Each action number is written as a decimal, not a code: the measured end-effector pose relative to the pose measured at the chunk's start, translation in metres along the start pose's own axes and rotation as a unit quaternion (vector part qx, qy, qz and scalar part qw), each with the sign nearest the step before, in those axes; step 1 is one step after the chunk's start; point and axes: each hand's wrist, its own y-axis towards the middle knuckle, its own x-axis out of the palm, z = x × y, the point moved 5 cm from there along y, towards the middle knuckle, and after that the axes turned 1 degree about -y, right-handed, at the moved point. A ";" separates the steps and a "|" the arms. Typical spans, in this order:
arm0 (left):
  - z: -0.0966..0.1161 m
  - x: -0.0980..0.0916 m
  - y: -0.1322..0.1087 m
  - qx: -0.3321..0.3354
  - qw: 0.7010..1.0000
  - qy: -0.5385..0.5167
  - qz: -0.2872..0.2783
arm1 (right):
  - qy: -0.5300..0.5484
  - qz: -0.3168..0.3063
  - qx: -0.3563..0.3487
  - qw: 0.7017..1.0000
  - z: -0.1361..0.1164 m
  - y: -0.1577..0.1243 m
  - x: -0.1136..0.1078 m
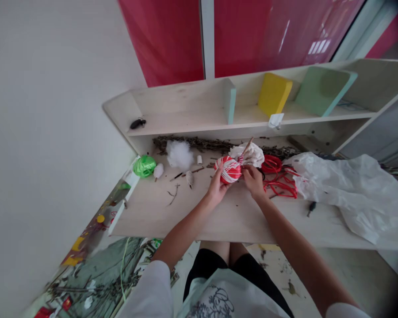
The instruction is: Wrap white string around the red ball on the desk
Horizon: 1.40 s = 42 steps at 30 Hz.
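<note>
A ball wound in red and white strands [230, 170] is held above the desk. My left hand [216, 186] grips it from the left with fingers wrapped round its side. From its upper right a thin stick [247, 145] pokes out, with red-and-white strand wound at its base. My right hand [252, 179] is closed at the ball's right side, near the stick's base; what its fingertips pinch is hidden. Behind lies a crumpled white bundle [254, 153]. Red cord [271, 164] lies coiled to the right of my right hand.
On the pale desk [185, 221] lie a green twine ball [144, 166], white fluff [179, 154], a small white roll [199, 159] and twigs [174, 194]. A plastic bag [348, 185] covers the right side. A shelf with a yellow divider [274, 92] stands behind.
</note>
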 end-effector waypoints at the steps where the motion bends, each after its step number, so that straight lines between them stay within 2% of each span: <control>1: 0.001 -0.001 0.000 -0.007 1.000 0.000 -0.001 | -0.012 -0.003 -0.008 1.000 -0.001 -0.001 0.000; 6: 0.001 -0.001 0.002 -0.062 0.997 -0.040 -0.012 | 0.084 -0.021 0.065 0.994 0.001 -0.003 0.003; 8: 0.001 -0.002 0.002 -0.102 0.992 -0.064 -0.023 | 0.094 -0.026 0.064 0.993 0.001 -0.002 0.004; 12: 0.003 -0.003 0.003 -0.156 0.981 -0.097 -0.056 | -0.002 -0.026 -0.037 0.999 -0.006 -0.002 0.002; 15: 0.002 -0.003 0.002 -0.185 0.973 -0.117 -0.072 | -0.100 -0.008 -0.131 0.986 -0.015 -0.006 -0.002; 18: -0.001 -0.003 0.003 -0.201 0.969 -0.115 -0.088 | -0.143 0.017 -0.162 0.976 -0.019 -0.008 -0.006; 20: -0.003 -0.002 0.004 -0.203 0.969 -0.103 -0.100 | -0.101 0.030 -0.126 0.986 -0.017 -0.006 -0.007; 22: -0.004 -0.002 0.005 -0.193 0.972 -0.090 -0.104 | -0.005 0.023 -0.046 0.999 -0.009 -0.003 -0.005; 24: -0.003 -0.002 0.005 -0.182 0.975 -0.082 -0.098 | 0.093 0.003 0.040 0.995 -0.002 -0.001 -0.001; 26: -0.002 -0.001 0.004 -0.187 0.975 -0.076 -0.096 | 0.146 -0.007 0.091 0.985 0.000 0.000 0.001; 31: 0.004 -0.001 0.001 -0.201 0.973 -0.057 -0.103 | 0.204 0.008 0.128 0.971 -0.005 0.001 -0.004; 37: 0.018 -0.007 0.005 -0.097 0.993 -0.032 -0.055 | 0.231 -0.010 0.150 0.961 -0.015 0.002 -0.006; 40: 0.021 -0.009 0.006 -0.081 0.994 -0.046 -0.049 | 0.252 -0.014 0.156 0.955 -0.019 0.001 -0.007; 42: 0.022 -0.010 0.006 -0.081 0.994 -0.055 -0.058 | 0.285 0.006 0.162 0.945 -0.020 0.002 -0.012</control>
